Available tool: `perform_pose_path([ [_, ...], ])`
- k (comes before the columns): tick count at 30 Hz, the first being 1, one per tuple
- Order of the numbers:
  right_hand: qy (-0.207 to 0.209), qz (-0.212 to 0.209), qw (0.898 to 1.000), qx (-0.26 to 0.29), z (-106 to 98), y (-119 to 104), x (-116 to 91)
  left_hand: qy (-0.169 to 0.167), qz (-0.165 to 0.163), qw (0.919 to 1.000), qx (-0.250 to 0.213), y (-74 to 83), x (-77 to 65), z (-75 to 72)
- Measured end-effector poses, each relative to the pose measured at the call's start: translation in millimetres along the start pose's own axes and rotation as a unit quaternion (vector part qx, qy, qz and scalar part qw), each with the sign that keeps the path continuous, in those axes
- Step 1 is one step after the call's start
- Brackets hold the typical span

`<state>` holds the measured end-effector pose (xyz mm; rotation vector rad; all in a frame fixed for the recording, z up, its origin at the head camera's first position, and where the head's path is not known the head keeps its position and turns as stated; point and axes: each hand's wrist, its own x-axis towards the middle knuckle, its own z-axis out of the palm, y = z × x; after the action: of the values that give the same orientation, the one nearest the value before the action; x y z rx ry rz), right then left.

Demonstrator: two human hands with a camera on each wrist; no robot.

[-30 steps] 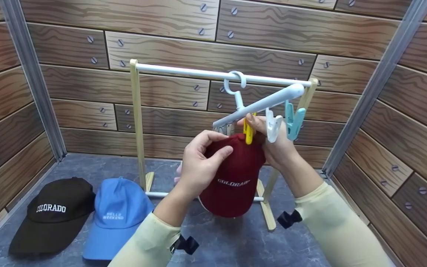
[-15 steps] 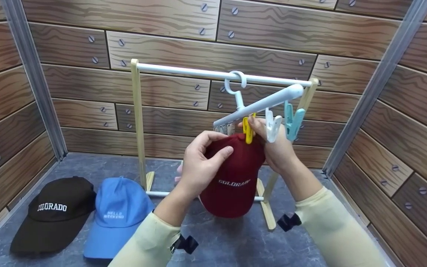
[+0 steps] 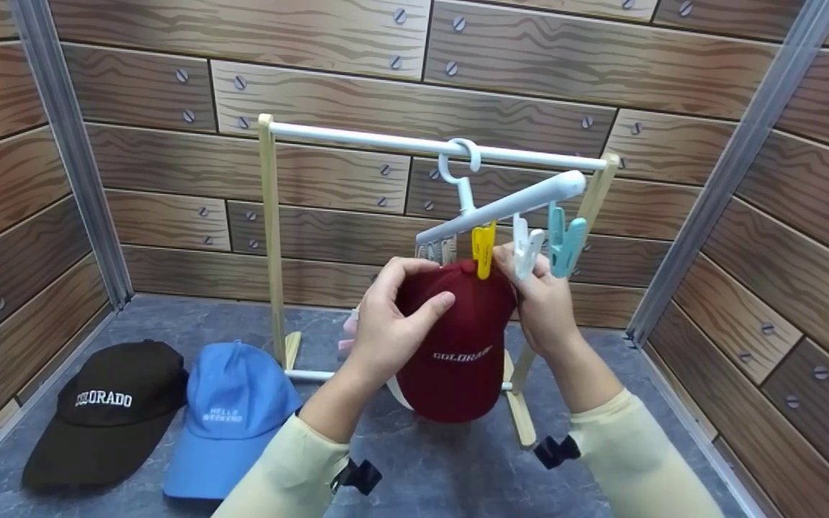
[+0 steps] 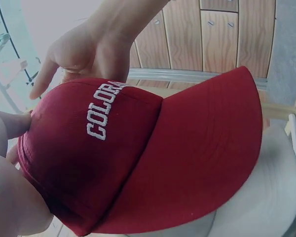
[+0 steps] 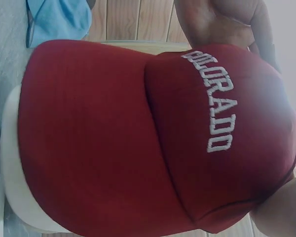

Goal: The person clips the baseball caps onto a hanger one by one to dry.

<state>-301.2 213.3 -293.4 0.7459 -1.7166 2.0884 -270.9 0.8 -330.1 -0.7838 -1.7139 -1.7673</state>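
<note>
In the head view, a maroon baseball cap (image 3: 461, 352) lettered in white hangs below a white clip hanger (image 3: 501, 205). A yellow clothespin (image 3: 483, 248) on the hanger has its lower end on the cap's crown. My left hand (image 3: 396, 324) pinches the cap's upper left side, thumb in front, other fingers hidden behind. Beside the cap's upper right edge is my right hand (image 3: 547, 306), off the yellow clothespin; its thumb stands out in the left wrist view, and its other fingers are partly hidden. White (image 3: 527, 248) and teal (image 3: 565, 241) clothespins hang in front of that hand.
The hanger hooks over the white bar of a wooden rack (image 3: 270, 237). A white cap's brim (image 4: 271, 192) shows behind the maroon one. A black cap (image 3: 109, 410) and a blue cap (image 3: 231, 417) lie on the grey table at left. Wood-patterned walls surround the table.
My right hand has let go of the yellow clothespin and moved slightly down. The hanger's right end has dipped a little. My left hand keeps its hold on the maroon cap.
</note>
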Motion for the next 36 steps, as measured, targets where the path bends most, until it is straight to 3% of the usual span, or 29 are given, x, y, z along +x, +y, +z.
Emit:
perform_pose_path([
  [5, 0.011, -0.038, 0.998, -0.054, -4.1, 6.8, -9.1, 0.000, 0.017, 0.9995, 0.025, -7.5, -4.8, -3.4],
  [11, 0.009, -0.065, 0.988, -0.137, -11.2, 16.2, -21.9, -0.004, 0.020, 0.9991, 0.036, -16.9, -14.3, -9.4],
  [23, -0.010, -0.094, 0.986, -0.141, -23.3, 40.6, -43.4, -0.019, -0.010, 0.9951, 0.096, -28.2, -32.8, -21.0],
  [36, -0.009, -0.125, 0.971, -0.202, -29.3, 56.2, -64.5, -0.041, -0.015, 0.9935, 0.105, -43.1, -48.4, -30.9],
])
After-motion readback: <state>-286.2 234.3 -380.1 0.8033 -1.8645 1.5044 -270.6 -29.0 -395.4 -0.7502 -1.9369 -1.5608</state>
